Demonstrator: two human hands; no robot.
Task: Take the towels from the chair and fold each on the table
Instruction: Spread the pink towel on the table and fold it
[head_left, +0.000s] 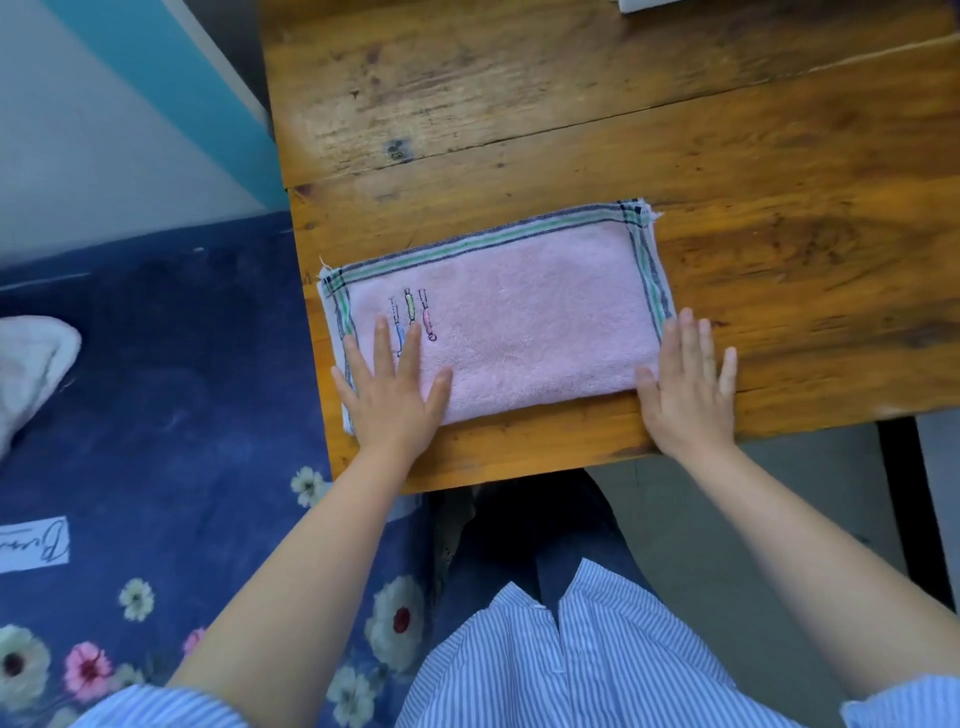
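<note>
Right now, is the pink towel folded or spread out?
Folded: the pink towel has a rounded doubled near edge and border stripes on only three sides.

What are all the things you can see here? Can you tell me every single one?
towel: one, pink with a green and dark striped border and small stitched pictures, folded flat on the near left part of the table
table: one, brown wood, fills the upper right
pale cloth: one, whitish pink, at the left edge over the floral fabric; what it is I cannot tell
floral fabric: one, dark blue with white and pink flowers, lower left
white object: one, cut off at the table's far edge, unclear
striped shirt: one, blue and white, bottom
left hand: one, flat on the towel's left end
right hand: one, flat at the towel's right end, partly on the table
</note>
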